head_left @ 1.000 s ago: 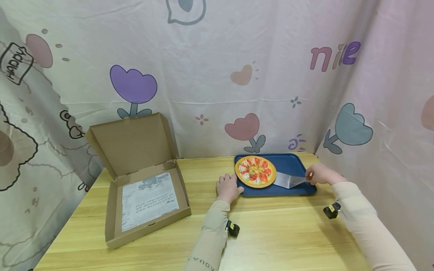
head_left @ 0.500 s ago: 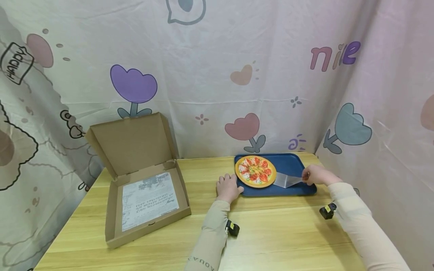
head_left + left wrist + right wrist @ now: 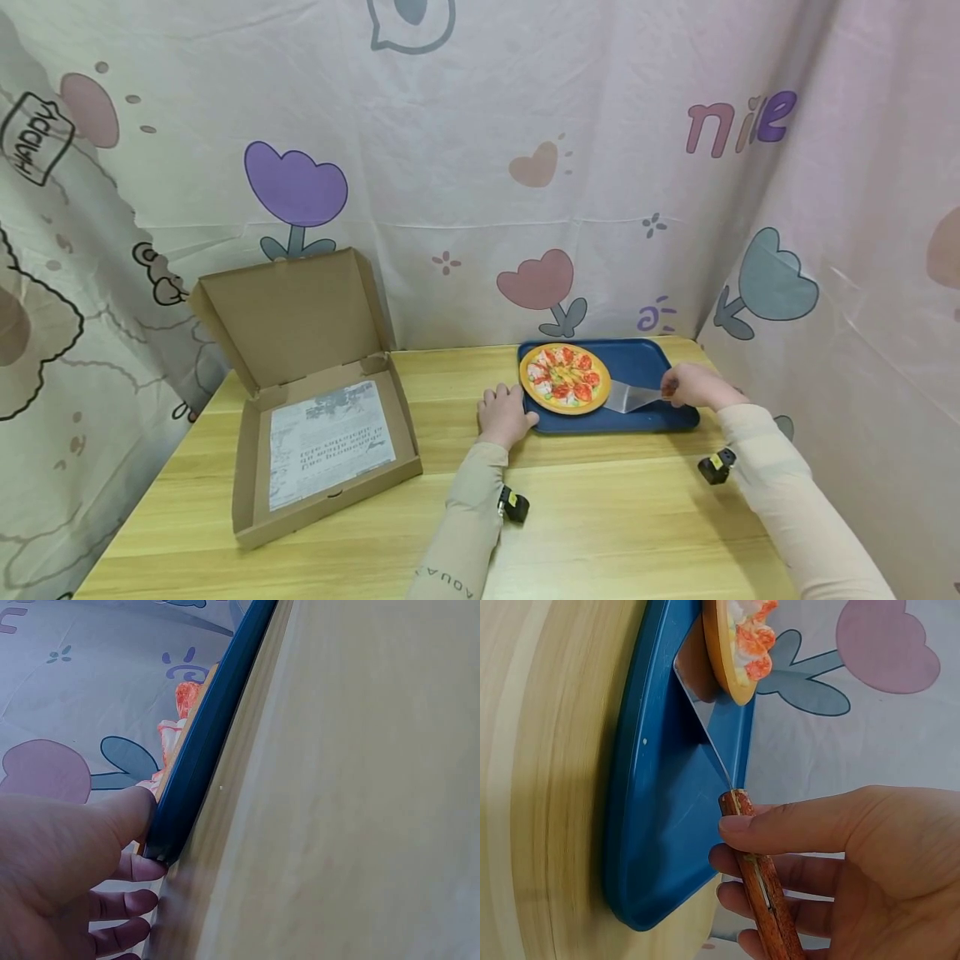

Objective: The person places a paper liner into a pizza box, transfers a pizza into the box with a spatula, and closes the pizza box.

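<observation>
A toy pizza (image 3: 566, 379) with a yellow-orange crust lies at the left end of a blue tray (image 3: 633, 358). My right hand (image 3: 696, 386) grips the reddish wooden handle (image 3: 765, 900) of a metal spatula (image 3: 630, 397). The front of its blade (image 3: 697, 682) is under the pizza's right edge, and the rest slants up to the handle. My left hand (image 3: 504, 416) holds the tray's near left corner, thumb (image 3: 135, 814) over the rim and index finger against the corner. Its other fingers are spread beside the tray near the tabletop.
An open cardboard pizza box (image 3: 330, 492) stands on the left of the wooden table (image 3: 585, 517), lid raised against the back curtain (image 3: 450, 167). A printed paper (image 3: 330, 442) lies in its base. The tray sits near the table's back edge.
My right hand has moved left along the tray, sliding the spatula's blade farther under the pizza. The pizza, the tray and my left hand have stayed in place.
</observation>
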`<state>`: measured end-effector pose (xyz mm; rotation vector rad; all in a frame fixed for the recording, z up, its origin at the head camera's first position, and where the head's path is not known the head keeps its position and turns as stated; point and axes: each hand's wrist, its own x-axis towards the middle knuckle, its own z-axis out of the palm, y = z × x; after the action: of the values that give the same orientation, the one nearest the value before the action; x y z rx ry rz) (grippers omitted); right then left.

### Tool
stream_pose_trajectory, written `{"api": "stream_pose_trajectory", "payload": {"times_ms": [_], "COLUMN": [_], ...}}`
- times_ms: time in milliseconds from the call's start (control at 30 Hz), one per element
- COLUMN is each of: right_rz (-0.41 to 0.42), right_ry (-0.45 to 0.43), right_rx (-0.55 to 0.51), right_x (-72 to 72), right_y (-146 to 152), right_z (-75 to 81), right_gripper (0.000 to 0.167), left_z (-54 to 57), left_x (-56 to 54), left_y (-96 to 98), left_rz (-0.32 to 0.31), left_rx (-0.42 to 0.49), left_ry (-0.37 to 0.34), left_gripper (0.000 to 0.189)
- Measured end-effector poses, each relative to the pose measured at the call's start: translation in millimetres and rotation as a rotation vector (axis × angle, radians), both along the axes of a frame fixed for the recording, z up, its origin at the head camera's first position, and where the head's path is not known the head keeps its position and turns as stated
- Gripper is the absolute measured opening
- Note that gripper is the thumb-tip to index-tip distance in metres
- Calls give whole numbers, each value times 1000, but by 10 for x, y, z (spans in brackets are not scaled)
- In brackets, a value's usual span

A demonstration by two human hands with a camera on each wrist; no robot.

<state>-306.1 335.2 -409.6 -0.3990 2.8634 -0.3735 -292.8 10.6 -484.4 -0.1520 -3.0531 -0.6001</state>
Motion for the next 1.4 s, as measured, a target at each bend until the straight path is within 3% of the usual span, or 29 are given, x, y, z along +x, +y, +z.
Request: {"api": "stream_pose_trajectory", "payload": {"times_ms": [400,833,1400], "right_rz": [-2,-59,-33], "right_ry": [36,34,48], "right_rx": [-19,-9,-37], "right_x": [-27,-71,-93], "right_y": [-88,-248,-347], "right_z": [-35,-44,-152], "right_gripper": [16,14,11], "left_z": [-4,12,-29], "left_x": [-3,-4,-13], "left_y": [-6,-19,-7], "left_rz": [3,1,-2], "left_rx": [-3,-1,-11], "left_ry": [7,-8,12], "left_gripper": [51,52,54]}}
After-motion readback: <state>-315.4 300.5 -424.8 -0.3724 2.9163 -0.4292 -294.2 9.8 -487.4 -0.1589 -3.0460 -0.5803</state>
